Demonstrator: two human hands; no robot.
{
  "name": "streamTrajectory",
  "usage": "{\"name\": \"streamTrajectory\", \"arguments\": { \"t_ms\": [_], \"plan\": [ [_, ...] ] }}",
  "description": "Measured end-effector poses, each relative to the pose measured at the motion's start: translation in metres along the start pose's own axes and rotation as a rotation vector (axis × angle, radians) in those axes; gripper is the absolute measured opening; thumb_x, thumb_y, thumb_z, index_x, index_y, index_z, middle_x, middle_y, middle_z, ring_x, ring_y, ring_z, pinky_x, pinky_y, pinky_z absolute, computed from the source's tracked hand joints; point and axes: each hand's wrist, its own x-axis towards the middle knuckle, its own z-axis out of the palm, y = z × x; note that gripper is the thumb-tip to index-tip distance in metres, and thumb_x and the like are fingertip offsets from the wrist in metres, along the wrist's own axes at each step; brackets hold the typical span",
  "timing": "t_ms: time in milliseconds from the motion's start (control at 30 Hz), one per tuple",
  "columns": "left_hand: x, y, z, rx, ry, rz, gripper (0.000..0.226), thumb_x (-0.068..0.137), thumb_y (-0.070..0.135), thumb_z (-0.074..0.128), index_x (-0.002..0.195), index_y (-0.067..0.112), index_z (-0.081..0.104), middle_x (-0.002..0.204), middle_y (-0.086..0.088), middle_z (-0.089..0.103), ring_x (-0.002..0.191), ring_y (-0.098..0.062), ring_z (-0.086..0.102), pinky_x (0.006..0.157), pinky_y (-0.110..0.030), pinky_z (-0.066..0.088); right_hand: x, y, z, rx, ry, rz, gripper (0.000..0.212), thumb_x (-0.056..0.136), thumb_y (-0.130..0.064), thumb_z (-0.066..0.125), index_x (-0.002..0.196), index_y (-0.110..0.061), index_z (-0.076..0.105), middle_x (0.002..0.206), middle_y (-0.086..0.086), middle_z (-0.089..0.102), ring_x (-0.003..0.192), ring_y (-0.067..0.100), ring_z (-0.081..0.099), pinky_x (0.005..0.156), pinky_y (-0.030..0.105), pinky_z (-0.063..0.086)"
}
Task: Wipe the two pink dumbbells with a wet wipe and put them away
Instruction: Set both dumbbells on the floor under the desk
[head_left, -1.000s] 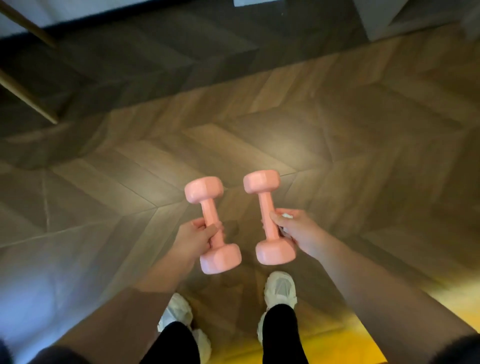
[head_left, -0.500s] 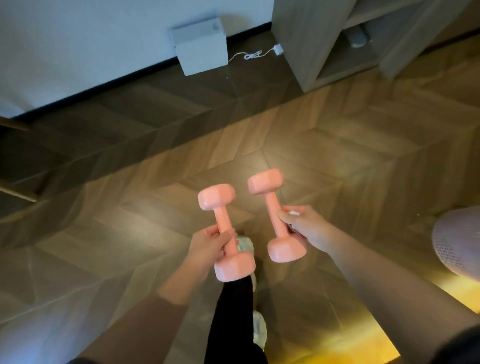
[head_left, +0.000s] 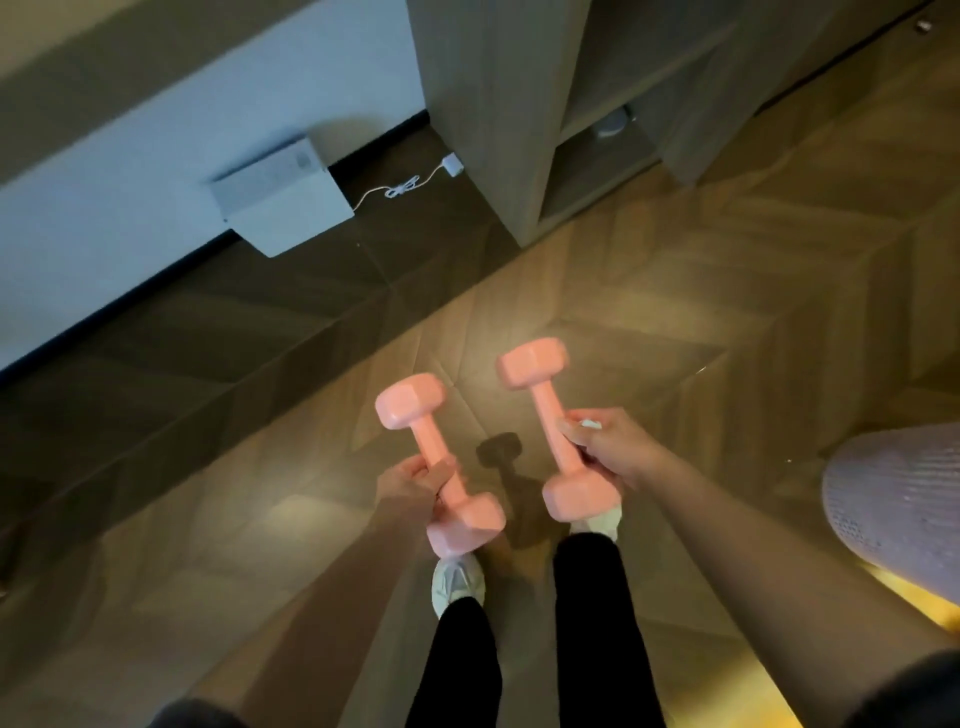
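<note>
You stand on a wooden floor near a wooden shelf. The left pink dumbbell is up in your left hand, fingers curled round its bar. Your right hand grips the right pink dumbbell and a white wipe.

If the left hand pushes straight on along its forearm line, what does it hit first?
Most likely the far head of the right pink dumbbell, which the right hand grips; the left hand, gripping the left pink dumbbell, aims that way. Depth is unclear, so it might pass clear.
</note>
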Motion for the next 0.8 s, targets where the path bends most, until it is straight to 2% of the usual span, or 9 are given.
{"name": "streamTrajectory", "arguments": {
  "t_ms": [67,200,367,433,500,567,667,733,800],
  "plan": [
    [0.009,0.025,0.021,-0.002,0.001,0.006,0.019,0.092,0.014,0.07,0.109,0.005,0.068,0.1,-0.015,0.074,0.091,-0.029,0.069,0.085,-0.044,0.057,0.018,-0.021,-0.022,-0.01,0.0,-0.011,0.026,0.098,-0.01,0.059,0.124,-0.007,0.061,0.072,0.003,0.061,0.056,0.01,0.056,0.044,0.014,0.045],
    [0.034,0.071,0.067,-0.018,0.026,0.012,0.009,0.096,0.012,0.063,0.1,0.006,0.067,0.085,-0.01,0.067,0.073,-0.02,0.062,0.064,-0.031,0.056,0.074,-0.061,-0.06,-0.065,-0.048,-0.045,0.022,0.1,-0.009,0.055,0.117,-0.002,0.066,0.07,0.0,0.066,0.051,0.001,0.061,0.049,0.016,0.047],
    [0.094,0.108,0.118,-0.064,0.084,-0.009,0.011,0.094,0.018,0.066,0.1,0.009,0.069,0.101,-0.014,0.073,0.095,-0.028,0.068,0.083,-0.044,0.056,0.138,-0.104,-0.1,-0.09,-0.14,-0.067,0.025,0.101,-0.012,0.052,0.086,-0.022,0.069,0.066,-0.012,0.073,0.066,0.007,0.067,0.063,0.021,0.055],
    [0.121,0.118,0.134,-0.09,0.083,-0.023,0.011,0.093,0.018,0.066,0.1,0.01,0.07,0.102,-0.012,0.073,0.098,-0.028,0.068,0.086,-0.045,0.056,0.167,-0.118,-0.107,-0.087,-0.124,-0.07,0.018,0.1,-0.015,0.056,0.092,-0.02,0.072,0.079,-0.006,0.076,0.082,0.016,0.068,0.085,0.037,0.057],
    [0.148,0.128,0.146,-0.142,0.088,-0.034,0.013,0.092,0.014,0.067,0.102,0.006,0.07,0.099,-0.013,0.073,0.095,-0.028,0.067,0.087,-0.044,0.056,0.2,-0.126,-0.11,-0.113,-0.108,-0.089,0.017,0.098,-0.021,0.059,0.109,-0.015,0.072,0.1,0.003,0.075,0.097,0.024,0.068,0.097,0.049,0.052],
    [0.184,0.133,0.151,-0.183,0.094,-0.045,0.015,0.091,0.012,0.068,0.102,0.003,0.07,0.093,-0.014,0.073,0.088,-0.026,0.066,0.08,-0.041,0.056,0.231,-0.133,-0.109,-0.175,-0.106,-0.091,0.025,0.099,-0.026,0.058,0.12,-0.015,0.067,0.111,0.005,0.071,0.104,0.024,0.066,0.098,0.047,0.051],
    [0.241,0.136,0.152,-0.169,0.048,-0.03,0.034,0.085,0.02,0.075,0.113,0.0,0.069,0.094,-0.014,0.073,0.085,-0.025,0.067,0.075,-0.038,0.053,0.284,-0.136,-0.099,-0.234,-0.127,-0.137,0.027,0.1,-0.029,0.055,0.123,-0.018,0.064,0.11,-0.001,0.068,0.096,0.015,0.064,0.083,0.032,0.05],
    [0.277,0.139,0.151,-0.152,0.058,-0.017,0.028,0.089,0.016,0.072,0.111,-0.001,0.069,0.09,-0.015,0.073,0.077,-0.022,0.069,0.068,-0.033,0.054,0.321,-0.134,-0.086,-0.252,-0.138,-0.154,0.03,0.101,-0.03,0.053,0.128,-0.019,0.061,0.109,-0.002,0.065,0.093,0.012,0.061,0.075,0.028,0.046],
    [0.309,0.145,0.152,-0.139,0.071,0.004,0.014,0.093,0.007,0.065,0.102,-0.003,0.068,0.082,-0.016,0.07,0.061,-0.016,0.068,0.055,-0.027,0.055,0.355,-0.132,-0.071,-0.265,-0.156,-0.172,0.029,0.102,-0.031,0.052,0.128,-0.02,0.06,0.111,-0.001,0.064,0.097,0.014,0.061,0.081,0.03,0.048]
  ]
}}
